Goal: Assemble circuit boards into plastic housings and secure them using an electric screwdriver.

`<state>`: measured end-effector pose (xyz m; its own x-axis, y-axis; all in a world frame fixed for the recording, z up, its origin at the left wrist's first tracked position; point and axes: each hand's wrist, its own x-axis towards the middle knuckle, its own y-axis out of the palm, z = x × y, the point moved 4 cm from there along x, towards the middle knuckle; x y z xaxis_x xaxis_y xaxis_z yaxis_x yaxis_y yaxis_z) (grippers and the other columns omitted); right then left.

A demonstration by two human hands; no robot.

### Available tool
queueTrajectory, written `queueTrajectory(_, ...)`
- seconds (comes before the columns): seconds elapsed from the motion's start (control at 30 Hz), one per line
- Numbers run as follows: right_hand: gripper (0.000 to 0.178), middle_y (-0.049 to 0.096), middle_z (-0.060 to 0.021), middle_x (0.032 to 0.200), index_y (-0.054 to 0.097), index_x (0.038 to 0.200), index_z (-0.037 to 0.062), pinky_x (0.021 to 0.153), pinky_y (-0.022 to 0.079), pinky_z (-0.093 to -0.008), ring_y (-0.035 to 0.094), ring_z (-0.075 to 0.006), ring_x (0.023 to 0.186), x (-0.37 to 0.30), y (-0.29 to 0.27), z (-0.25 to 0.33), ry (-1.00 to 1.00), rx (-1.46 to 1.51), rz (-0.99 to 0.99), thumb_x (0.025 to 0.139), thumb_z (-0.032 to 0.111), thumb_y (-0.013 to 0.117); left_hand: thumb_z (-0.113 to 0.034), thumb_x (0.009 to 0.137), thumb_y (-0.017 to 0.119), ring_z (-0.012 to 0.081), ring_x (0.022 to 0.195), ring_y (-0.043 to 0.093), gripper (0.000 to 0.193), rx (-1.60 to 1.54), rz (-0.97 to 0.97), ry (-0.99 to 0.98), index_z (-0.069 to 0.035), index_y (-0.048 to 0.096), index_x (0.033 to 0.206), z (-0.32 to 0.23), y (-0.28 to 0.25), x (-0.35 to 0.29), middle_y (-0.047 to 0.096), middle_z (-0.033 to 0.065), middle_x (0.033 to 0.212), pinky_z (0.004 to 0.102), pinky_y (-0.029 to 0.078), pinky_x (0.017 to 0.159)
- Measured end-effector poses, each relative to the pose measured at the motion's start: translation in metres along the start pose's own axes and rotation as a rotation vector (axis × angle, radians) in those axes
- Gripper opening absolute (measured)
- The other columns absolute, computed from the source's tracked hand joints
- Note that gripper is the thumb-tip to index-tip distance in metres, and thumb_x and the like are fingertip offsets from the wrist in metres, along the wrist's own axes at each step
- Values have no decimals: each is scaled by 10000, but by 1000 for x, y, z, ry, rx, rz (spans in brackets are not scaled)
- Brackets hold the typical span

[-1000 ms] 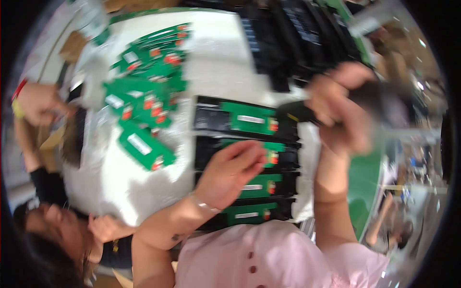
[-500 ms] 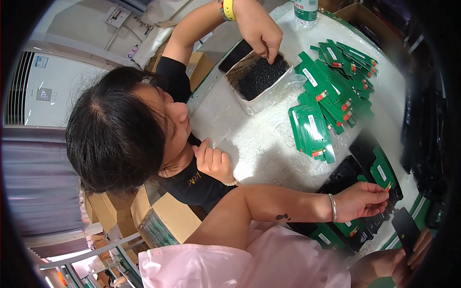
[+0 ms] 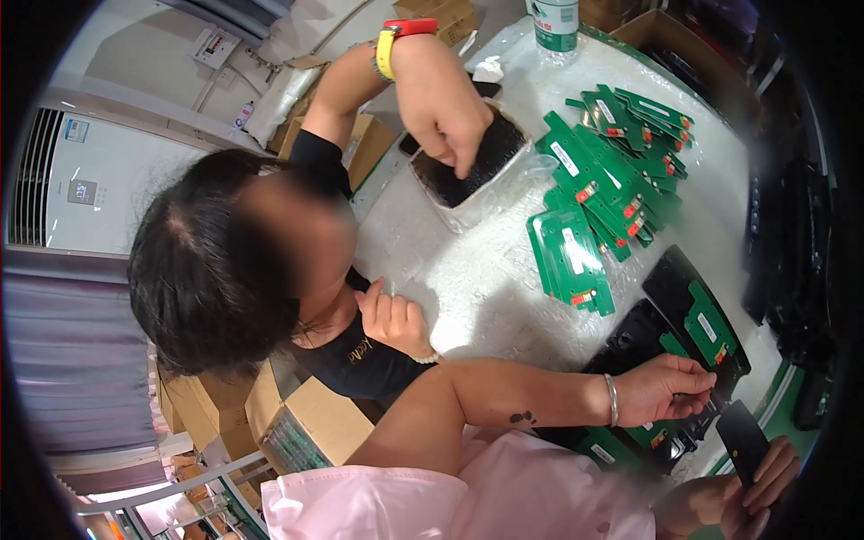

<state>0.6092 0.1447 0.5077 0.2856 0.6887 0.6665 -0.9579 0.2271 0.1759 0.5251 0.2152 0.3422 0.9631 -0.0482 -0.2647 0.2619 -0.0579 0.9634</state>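
Note:
My left hand (image 3: 670, 391), with a silver bangle at the wrist, is closed in a pinch beside a black panel (image 3: 733, 346) that bears a green circuit board (image 3: 706, 324). Whatever its fingertips hold, if anything, is too small to make out. At the lower right, my right hand (image 3: 772, 477) grips a flat black plate (image 3: 742, 441) by its lower end. The plate's tip stands close below my left fingertips. More black panels with green boards (image 3: 601, 448) lie partly hidden under my left forearm.
Green boards with red connectors lie in a loose pile (image 3: 616, 171) on the plastic-covered table (image 3: 477, 279). A co-worker at left has one hand (image 3: 445, 117) in a box (image 3: 472, 202) of small black pieces. A bottle (image 3: 553, 31) stands at the far edge; dark parts (image 3: 796, 243) line the right.
My left hand has shifted slightly down and left, off the board's red connector toward the black plate. The co-worker's hand has reached further down into the box. The whole view has shifted a little.

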Motion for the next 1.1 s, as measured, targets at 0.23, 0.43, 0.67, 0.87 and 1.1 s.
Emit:
queueTrajectory(0.23,330,535,26,521,385,916,81,300,305,-181,496,-66,375,-15,-34,0,-147,-203,-185,710,36,640,-170,906,500,223,1073,534,371,-95,129,-220,18,411,1213,7,18,3,527,142,1153,319,433,914)
queueTrajectory(0.43,260,379,-18,546,425,939,29,522,389,-309,378,-127,440,-1,-42,-41,160,-346,-467,682,69,442,-122,950,339,324,1140,477,357,118,-46,-30,113,384,1216,-10,10,-10,489,240,1183,344,404,980)
queueTrajectory(0.67,221,494,-72,636,440,897,-29,488,444,-288,456,-132,463,-15,-70,-52,170,-195,-497,682,-45,491,-155,936,420,244,934,602,230,237,-10,12,11,501,1074,-13,-1,-6,592,173,1007,286,503,800)
queueTrajectory(0.87,260,401,-43,560,427,921,18,523,388,-315,354,-127,445,-9,-67,-61,281,-379,-525,661,32,416,-141,895,524,148,848,601,167,295,-53,21,-20,553,1005,-14,-5,-7,608,87,940,233,489,749)
queueTrajectory(1.1,234,446,-53,564,423,901,25,501,399,-293,403,-127,456,-6,-65,-67,335,-354,-432,669,28,456,-116,878,548,111,810,584,162,292,-173,63,-22,570,1009,-15,-1,-8,604,47,909,209,477,708)
